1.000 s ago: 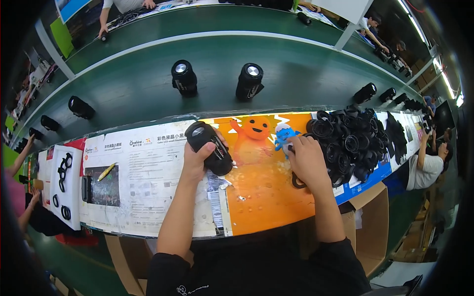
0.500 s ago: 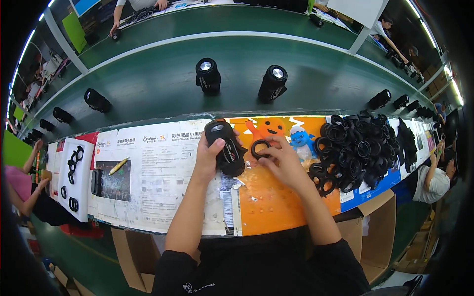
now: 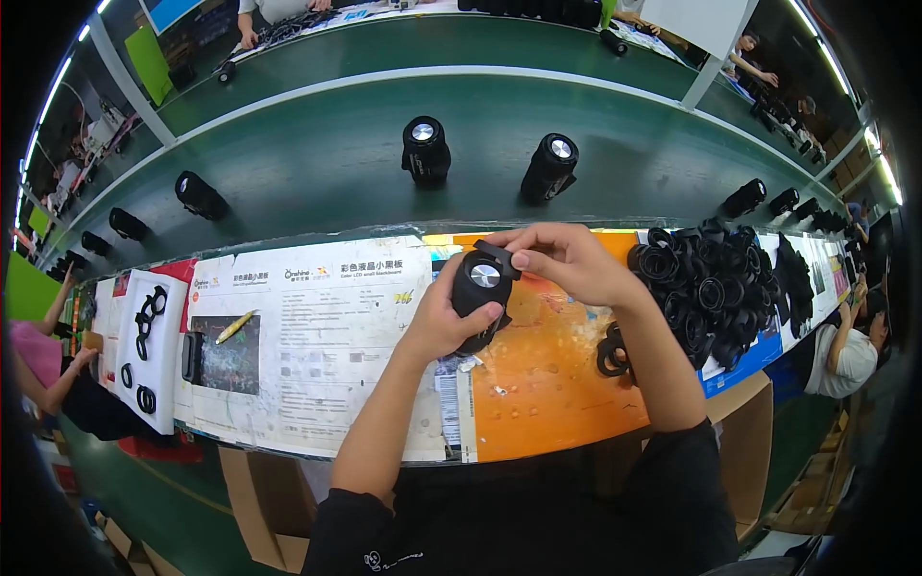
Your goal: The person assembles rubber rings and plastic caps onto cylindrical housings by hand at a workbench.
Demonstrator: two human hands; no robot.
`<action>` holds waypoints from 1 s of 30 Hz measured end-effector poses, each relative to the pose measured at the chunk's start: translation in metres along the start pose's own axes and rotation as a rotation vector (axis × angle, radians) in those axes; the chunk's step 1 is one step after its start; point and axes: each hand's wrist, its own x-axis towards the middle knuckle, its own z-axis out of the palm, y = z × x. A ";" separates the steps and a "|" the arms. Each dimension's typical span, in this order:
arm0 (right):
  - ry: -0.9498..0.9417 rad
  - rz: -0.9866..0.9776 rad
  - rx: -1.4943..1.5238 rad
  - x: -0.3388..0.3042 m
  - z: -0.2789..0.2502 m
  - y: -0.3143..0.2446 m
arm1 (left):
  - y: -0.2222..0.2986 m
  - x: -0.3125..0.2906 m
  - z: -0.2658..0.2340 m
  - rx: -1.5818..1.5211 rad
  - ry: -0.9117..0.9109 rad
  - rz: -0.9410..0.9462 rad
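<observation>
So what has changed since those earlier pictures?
The right hand brought a black ring leftward from beside the heap of rings to the silver-centred end of the speaker-like cylinder, now tipped more toward the camera. Two standing cylinders on the green belt slid slightly right. The left hand still grips its cylinder; the yellow pen stayed put.

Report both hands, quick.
Left hand: closed around the black cylinder.
Right hand: closed, pinching a black ring at the cylinder's top end.
</observation>
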 end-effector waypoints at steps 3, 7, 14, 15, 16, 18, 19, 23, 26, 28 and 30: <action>-0.105 0.004 -0.030 0.009 -0.005 -0.011 | 0.005 0.002 0.002 0.099 -0.008 0.030; -0.179 -0.015 -0.251 0.006 -0.006 -0.040 | 0.009 0.001 0.002 0.167 -0.049 0.023; -0.153 -0.107 -0.472 -0.005 0.005 -0.042 | 0.013 -0.001 0.002 0.139 -0.052 -0.023; -0.134 -0.208 -0.539 -0.007 0.006 -0.040 | 0.012 0.001 0.003 0.123 -0.049 -0.028; -0.137 -0.206 -0.536 -0.009 0.007 -0.037 | 0.012 0.000 0.002 0.122 -0.047 -0.033; -0.110 -0.280 -0.542 -0.011 0.009 -0.033 | 0.012 0.000 0.002 0.180 -0.039 0.008; -0.108 -0.274 -0.537 -0.011 0.010 -0.032 | 0.012 0.000 0.001 0.180 -0.043 0.002; -0.107 -0.340 -0.585 -0.010 0.012 -0.033 | 0.007 0.001 0.000 0.078 -0.055 -0.028; -0.121 -0.303 -0.563 -0.011 0.009 -0.033 | 0.005 0.003 0.002 0.020 -0.062 -0.069; -0.131 -0.301 -0.559 -0.010 0.009 -0.035 | 0.003 0.003 0.002 0.033 -0.067 -0.066; -0.147 -0.325 -0.574 -0.007 0.012 -0.036 | 0.003 0.001 0.001 0.053 -0.054 -0.047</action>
